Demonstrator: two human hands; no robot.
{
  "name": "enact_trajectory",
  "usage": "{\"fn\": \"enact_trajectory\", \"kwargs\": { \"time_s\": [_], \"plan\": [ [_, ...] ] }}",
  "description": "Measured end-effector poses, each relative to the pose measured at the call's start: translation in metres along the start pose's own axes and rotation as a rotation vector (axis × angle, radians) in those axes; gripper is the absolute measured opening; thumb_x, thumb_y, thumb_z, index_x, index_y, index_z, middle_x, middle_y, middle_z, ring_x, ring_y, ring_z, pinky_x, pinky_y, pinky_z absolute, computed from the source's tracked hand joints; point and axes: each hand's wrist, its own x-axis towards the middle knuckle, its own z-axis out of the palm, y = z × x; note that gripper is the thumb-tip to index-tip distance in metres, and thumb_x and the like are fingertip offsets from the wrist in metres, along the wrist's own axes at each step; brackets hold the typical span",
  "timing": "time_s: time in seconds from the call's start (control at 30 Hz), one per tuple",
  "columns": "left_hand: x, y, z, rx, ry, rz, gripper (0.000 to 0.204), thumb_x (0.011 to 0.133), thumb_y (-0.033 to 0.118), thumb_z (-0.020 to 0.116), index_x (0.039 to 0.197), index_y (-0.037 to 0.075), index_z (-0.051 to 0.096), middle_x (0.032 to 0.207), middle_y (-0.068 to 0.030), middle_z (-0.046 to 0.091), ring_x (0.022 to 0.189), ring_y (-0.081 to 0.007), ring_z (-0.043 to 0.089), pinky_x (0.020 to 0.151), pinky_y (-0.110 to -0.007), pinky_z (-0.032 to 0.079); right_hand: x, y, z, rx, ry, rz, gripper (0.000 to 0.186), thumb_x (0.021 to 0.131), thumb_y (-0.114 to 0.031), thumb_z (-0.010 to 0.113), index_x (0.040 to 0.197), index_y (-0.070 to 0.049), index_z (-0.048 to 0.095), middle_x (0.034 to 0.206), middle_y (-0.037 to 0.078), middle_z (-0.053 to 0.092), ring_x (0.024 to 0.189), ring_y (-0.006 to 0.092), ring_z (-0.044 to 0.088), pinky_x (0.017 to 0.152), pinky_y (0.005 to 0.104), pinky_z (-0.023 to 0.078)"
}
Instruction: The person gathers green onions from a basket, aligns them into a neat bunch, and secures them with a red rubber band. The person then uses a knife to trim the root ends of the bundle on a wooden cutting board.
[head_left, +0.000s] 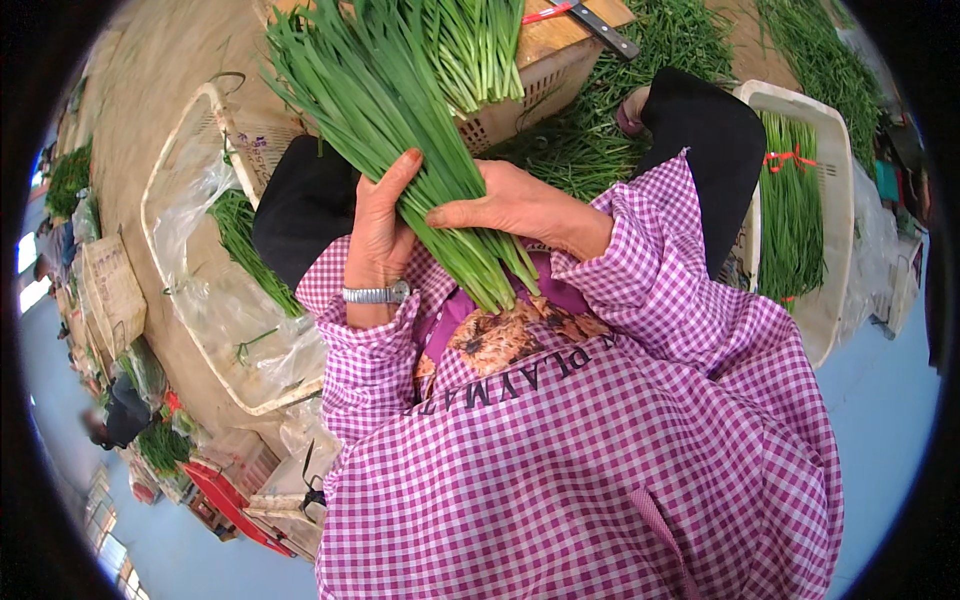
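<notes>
I hold a long bunch of green leafy stalks (pixel 380 120) slanting over my lap, its pale ends near my checked apron (pixel 570 450). My left hand (pixel 385 200) is closed round it, thumb raised along the leaves. My right hand (pixel 500 205) grips it lower down and farther right, thumb across the stalks. Beyond them, more trimmed stalks (pixel 475 55) lie on a wooden board (pixel 555 45) atop a perforated plastic crate (pixel 550 95), beside a knife (pixel 600 30) with a dark handle.
A pale basket (pixel 160 230) with clear plastic and greens stands at my left, another (pixel 832 240) with red-banded bundles (pixel 790 210) at my right. Loose greens (pixel 660 45) cover the floor ahead. At the far left are more crates (pixel 110 290) and another person (pixel 125 410).
</notes>
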Motion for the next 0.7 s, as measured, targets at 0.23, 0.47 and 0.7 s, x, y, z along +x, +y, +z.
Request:
{"fn": "enact_trajectory", "kwargs": {
  "time_s": [0.23,0.47,0.7],
  "plan": [
    [0.025,-0.021,-0.032,-0.130,-0.076,-0.158,0.042,0.091,0.020,0.058,0.125,-0.001,0.047,0.118,-0.0156,0.057,0.105,-0.0268,0.058,0.093,-0.040,0.048,0.018,0.015,-0.019,0.020,-0.070,0.186,0.038,0.086,-0.027,0.063,0.110,0.003,0.058,0.094,0.006,0.063,0.087,0.0112,0.057,0.074,0.0252,0.047],
    [0.023,-0.034,-0.024,-0.198,-0.085,-0.159,0.035,0.087,0.012,0.061,0.119,0.001,0.051,0.109,-0.0110,0.061,0.096,-0.0232,0.061,0.084,-0.036,0.053,-0.014,0.020,-0.018,-0.558,0.475,0.146,0.038,0.079,-0.033,0.069,0.092,0.001,0.061,0.081,0.010,0.064,0.070,0.0167,0.060,0.060,0.0285,0.047],
    [0.024,-0.034,-0.021,-0.197,-0.106,-0.152,0.035,0.087,0.014,0.062,0.118,0.001,0.051,0.106,-0.0110,0.062,0.092,-0.0224,0.063,0.080,-0.035,0.054,-0.047,0.010,0.020,-0.879,0.430,-0.120,0.027,0.075,-0.025,0.069,0.070,-0.003,0.055,0.060,0.011,0.057,0.051,0.0255,0.056,0.048,0.0360,0.042]
  ]
}}
